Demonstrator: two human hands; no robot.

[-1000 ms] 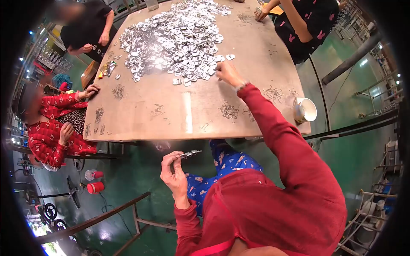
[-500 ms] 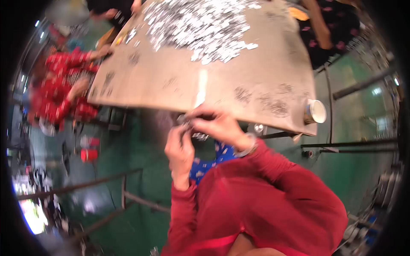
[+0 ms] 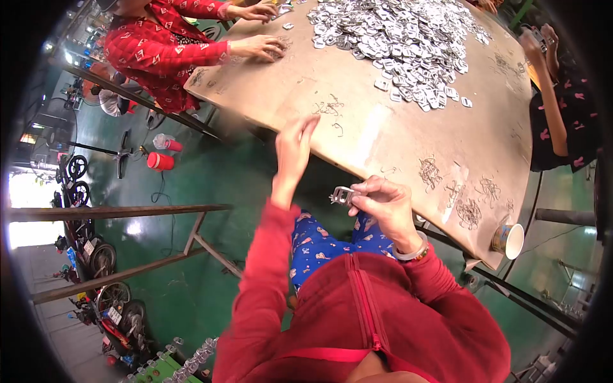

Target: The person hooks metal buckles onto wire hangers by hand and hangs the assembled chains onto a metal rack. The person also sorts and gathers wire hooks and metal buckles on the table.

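Note:
My right hand (image 3: 386,204) pinches a small silver metal buckle (image 3: 343,195) between thumb and fingers, just off the table's front edge. My left hand (image 3: 295,148) reaches up to the edge of the brown-covered table (image 3: 268,96), its fingers stretched out and nothing visible in them. Just beyond its fingertips lie a small group of thin bent wires (image 3: 329,107) and a single wire piece (image 3: 338,129). More wire clusters (image 3: 430,173) rest near the right part of the edge. A large heap of silver buckles (image 3: 408,48) covers the table's far middle.
A paper cup (image 3: 507,240) stands at the table's right corner. One co-worker in red (image 3: 159,57) has both hands on the table at left; another in dark clothes (image 3: 565,121) is at right. Metal rails (image 3: 121,212), a red container (image 3: 159,161) and motorbikes are at left.
My left hand has parted from my right hand and moved up to the table edge. The buckle remains in my right hand. The view has shifted, bringing the left co-worker's hands closer.

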